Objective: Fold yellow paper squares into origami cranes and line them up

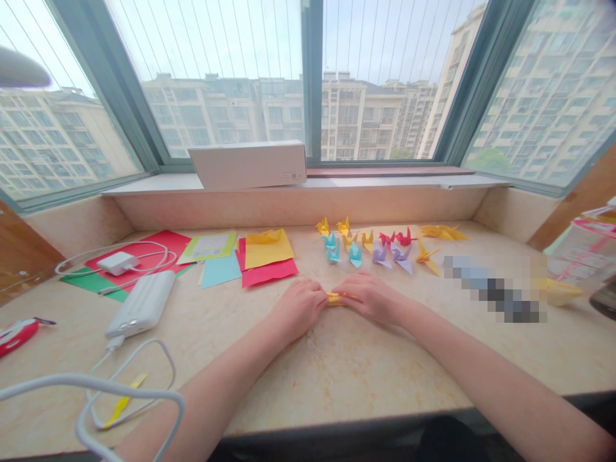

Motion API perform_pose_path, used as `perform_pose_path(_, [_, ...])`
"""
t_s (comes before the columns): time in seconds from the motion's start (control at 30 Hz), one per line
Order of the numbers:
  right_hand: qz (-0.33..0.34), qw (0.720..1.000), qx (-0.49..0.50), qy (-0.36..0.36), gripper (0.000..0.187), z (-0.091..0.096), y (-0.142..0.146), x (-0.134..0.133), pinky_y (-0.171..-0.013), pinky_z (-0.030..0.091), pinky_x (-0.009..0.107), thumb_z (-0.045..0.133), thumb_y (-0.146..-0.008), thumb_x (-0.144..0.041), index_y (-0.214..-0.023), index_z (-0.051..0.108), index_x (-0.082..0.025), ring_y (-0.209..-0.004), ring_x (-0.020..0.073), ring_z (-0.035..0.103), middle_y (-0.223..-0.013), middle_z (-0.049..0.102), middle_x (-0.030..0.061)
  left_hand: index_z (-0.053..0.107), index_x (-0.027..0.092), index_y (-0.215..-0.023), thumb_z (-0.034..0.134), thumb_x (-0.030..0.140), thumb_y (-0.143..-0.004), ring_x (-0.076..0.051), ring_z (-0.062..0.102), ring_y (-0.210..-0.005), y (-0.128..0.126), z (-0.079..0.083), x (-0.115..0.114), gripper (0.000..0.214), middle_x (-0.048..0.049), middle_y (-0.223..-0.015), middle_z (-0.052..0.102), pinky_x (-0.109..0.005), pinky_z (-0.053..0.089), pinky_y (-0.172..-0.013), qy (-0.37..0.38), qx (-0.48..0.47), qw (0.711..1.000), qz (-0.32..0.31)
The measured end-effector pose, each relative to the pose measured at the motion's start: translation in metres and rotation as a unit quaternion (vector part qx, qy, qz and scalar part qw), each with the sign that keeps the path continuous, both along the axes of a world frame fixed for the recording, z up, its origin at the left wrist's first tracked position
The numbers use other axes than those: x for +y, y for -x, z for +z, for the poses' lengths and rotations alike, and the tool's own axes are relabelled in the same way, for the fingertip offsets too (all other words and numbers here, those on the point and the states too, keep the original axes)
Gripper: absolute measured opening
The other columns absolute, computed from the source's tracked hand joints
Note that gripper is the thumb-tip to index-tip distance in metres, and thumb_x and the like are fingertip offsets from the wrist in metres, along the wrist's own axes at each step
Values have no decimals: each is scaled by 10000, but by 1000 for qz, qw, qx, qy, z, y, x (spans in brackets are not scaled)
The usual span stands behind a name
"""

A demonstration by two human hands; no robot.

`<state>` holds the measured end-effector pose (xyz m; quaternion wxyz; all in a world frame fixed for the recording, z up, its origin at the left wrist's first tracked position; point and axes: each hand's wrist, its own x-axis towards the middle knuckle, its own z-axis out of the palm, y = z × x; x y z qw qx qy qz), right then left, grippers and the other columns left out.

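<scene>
My left hand and my right hand meet over a small folded piece of yellow paper on the stone ledge. Each hand has its fingers closed on one end of it; only a narrow strip shows between them. Behind my hands stand several folded paper cranes: yellow ones, blue ones, lilac ones and red ones. Left of them lie square sheets of yellow paper and red paper.
A white power bank with a looping cable and a white charger occupy the left side. Further back leans a white box on the windowsill. At right are a blurred-out patch and a clear plastic container.
</scene>
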<state>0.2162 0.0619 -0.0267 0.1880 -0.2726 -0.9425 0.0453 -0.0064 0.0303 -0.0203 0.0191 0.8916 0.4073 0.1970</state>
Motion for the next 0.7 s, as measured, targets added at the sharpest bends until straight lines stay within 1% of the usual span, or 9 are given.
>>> perform_pose_path(0.1, [2, 1000, -2, -8, 213, -1, 1, 0, -851, 419, 347, 502, -983, -266, -969, 706, -210, -893, 202, 634, -929, 717, 56, 693, 170, -861, 493, 236, -954, -204, 600, -807, 0, 1, -1, 230, -76, -831, 680, -315, 436, -748, -19, 51, 998, 10])
perform_pose_path(0.2, [-18, 1000, -8, -19, 211, -2, 4, 0, -827, 419, 351, 503, -977, -237, -914, 698, -189, -864, 206, 635, -910, 718, 66, 678, 183, -921, 524, 245, -943, -206, 599, -836, -1, 1, 1, 168, -66, -867, 674, -314, 430, -755, -30, 66, 997, 12])
perform_pose_path(0.27, [-35, 999, -3, -17, 213, -4, 6, 1, -820, 416, 354, 497, -974, -215, -895, 691, -175, -845, 206, 638, -891, 719, 70, 682, 189, -895, 518, 223, -945, -201, 597, -838, -2, 0, 3, 175, -60, -866, 667, -311, 426, -757, -33, 79, 996, 8])
perform_pose_path(0.4, [-71, 996, 42, 27, 198, -6, 12, 2, -798, 425, 336, 505, -971, -216, -911, 689, -176, -837, 202, 641, -864, 716, 57, 682, 173, -843, 481, 208, -961, -199, 596, -849, -6, -2, 8, 235, -65, -867, 668, -302, 427, -759, -26, 66, 997, 31])
perform_pose_path(0.5, [-88, 991, 74, 60, 176, -6, 16, 1, -783, 438, 315, 529, -959, -210, -916, 696, -178, -836, 194, 642, -871, 709, 53, 678, 164, -853, 469, 195, -961, -204, 605, -888, -10, -2, 8, 237, -73, -901, 680, -301, 435, -785, -12, 48, 998, 42])
perform_pose_path(0.7, [-99, 989, 85, 72, 154, -4, 15, -2, -782, 456, 311, 581, -930, -219, -849, 704, -174, -846, 201, 634, -866, 690, 67, 676, 140, -808, 487, 174, -942, -214, 618, -852, -12, -1, 7, 234, -83, -864, 703, -320, 446, -777, 2, 57, 998, 34])
